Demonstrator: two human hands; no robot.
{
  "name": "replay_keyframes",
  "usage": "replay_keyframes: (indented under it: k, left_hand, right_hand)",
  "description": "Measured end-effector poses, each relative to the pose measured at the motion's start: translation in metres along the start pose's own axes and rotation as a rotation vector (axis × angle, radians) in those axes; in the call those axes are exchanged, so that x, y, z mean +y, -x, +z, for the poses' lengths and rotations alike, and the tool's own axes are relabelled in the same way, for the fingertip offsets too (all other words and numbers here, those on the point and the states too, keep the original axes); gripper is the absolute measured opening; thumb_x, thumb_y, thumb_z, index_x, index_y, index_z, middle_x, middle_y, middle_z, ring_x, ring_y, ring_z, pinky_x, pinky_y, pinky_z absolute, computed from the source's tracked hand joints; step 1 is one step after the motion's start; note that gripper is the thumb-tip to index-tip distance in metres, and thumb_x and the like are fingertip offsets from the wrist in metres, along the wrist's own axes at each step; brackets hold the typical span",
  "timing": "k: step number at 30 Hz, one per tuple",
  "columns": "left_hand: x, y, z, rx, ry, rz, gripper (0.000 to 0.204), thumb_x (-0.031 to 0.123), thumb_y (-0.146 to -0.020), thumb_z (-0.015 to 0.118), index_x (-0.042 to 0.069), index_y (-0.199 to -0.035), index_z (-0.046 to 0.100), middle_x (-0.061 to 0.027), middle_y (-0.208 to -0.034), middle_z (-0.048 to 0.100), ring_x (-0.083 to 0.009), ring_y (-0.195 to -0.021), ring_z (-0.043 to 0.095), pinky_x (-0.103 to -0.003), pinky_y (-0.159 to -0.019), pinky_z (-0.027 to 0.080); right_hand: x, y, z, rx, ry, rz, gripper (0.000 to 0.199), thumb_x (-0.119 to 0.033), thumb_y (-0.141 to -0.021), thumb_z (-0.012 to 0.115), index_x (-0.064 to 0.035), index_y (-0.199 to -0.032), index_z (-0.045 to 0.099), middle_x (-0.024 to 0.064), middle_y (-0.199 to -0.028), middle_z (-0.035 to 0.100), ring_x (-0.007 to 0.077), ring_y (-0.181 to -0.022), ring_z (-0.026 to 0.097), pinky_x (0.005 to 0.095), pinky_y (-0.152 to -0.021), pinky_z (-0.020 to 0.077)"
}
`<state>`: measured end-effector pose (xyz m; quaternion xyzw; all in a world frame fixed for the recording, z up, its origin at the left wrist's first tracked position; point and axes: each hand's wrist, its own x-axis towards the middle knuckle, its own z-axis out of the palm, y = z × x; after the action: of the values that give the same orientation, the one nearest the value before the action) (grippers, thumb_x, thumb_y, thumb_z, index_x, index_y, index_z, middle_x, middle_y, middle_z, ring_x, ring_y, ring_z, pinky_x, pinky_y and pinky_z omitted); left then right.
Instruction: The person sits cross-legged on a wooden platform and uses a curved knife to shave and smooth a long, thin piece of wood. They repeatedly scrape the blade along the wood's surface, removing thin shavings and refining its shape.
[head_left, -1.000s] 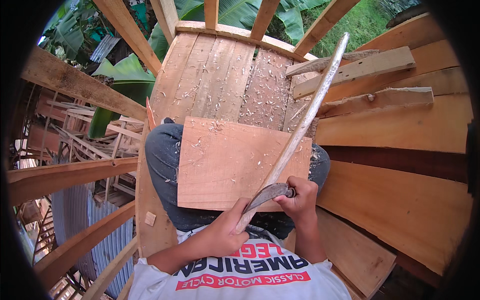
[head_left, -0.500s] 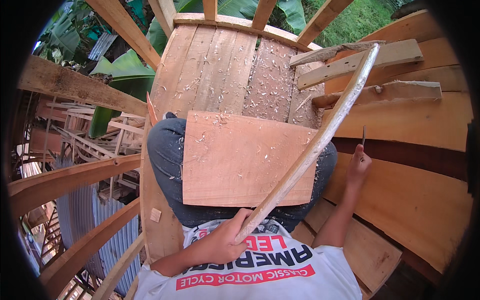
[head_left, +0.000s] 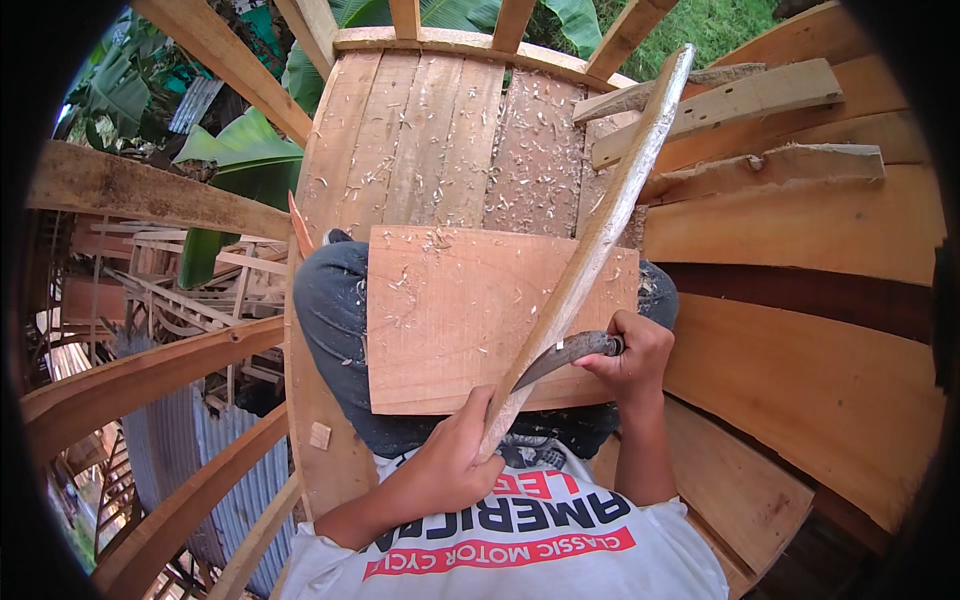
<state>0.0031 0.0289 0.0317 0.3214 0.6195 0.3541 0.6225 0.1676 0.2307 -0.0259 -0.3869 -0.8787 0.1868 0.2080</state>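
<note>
My left hand [head_left: 462, 455] is closed around the lower end of a long, roughly shaved wooden stick [head_left: 607, 222], which slants up and away to the right. In my right hand [head_left: 636, 360] is the dark handle of a knife. Its curved grey blade [head_left: 563, 357] lies against the stick a little above my left hand. A small pale chip sits on the blade. Across my lap rests a flat rectangular wooden board [head_left: 450, 320], with shavings scattered over it, under the stick.
Plank flooring [head_left: 425, 130] strewn with curled shavings lies ahead of my crossed legs. At the right, several rough wood offcuts [head_left: 730, 110] rest by wide planks [head_left: 800, 390]. Wooden rails [head_left: 150, 370] stand at the left, with corrugated metal sheets [head_left: 230, 470] beyond them.
My right hand has swung in from the far right, bringing the knife blade onto the stick. The stick's upper end has shifted left and is tilted more steeply.
</note>
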Motion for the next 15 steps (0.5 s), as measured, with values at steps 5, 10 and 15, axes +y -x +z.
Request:
replay_keyframes:
  k: [5, 10, 15]
  left_hand:
    - [-0.019, 0.015, 0.008, -0.017, 0.061, 0.084, 0.057, -0.004, -0.069, 0.049, -0.002, -0.124, 0.034, -0.0079, -0.079, 0.044, -0.0168, -0.068, 0.043, -0.029, -0.064, 0.039]
    - [-0.018, 0.009, 0.008, -0.044, 0.180, 0.011, 0.058, -0.004, -0.067, 0.049, -0.001, -0.124, 0.037, -0.0040, -0.078, 0.041, -0.0118, -0.067, 0.040, -0.025, -0.062, 0.038]
    - [-0.010, 0.013, 0.014, -0.018, 0.086, 0.002, 0.059, -0.003, -0.068, 0.049, 0.000, -0.125, 0.037, -0.0049, -0.079, 0.042, -0.0126, -0.067, 0.042, -0.026, -0.062, 0.039]
  right_hand:
    - [0.053, -0.019, -0.025, 0.151, -0.187, 0.391, 0.077, -0.074, -0.069, 0.060, 0.0009, -0.058, 0.046, 0.0116, -0.047, 0.043, 0.0311, -0.044, 0.045, 0.0361, -0.044, 0.0353]
    - [-0.021, 0.003, -0.014, -0.087, -0.199, 0.043, 0.072, -0.071, -0.067, 0.065, -0.0020, -0.055, 0.048, 0.0110, -0.046, 0.043, 0.0306, -0.044, 0.048, 0.0366, -0.044, 0.0379]
    - [-0.016, 0.006, -0.011, -0.020, -0.066, -0.021, 0.069, -0.070, -0.065, 0.068, -0.0041, -0.054, 0.049, 0.0102, -0.046, 0.045, 0.0319, -0.045, 0.049, 0.0374, -0.044, 0.0392]
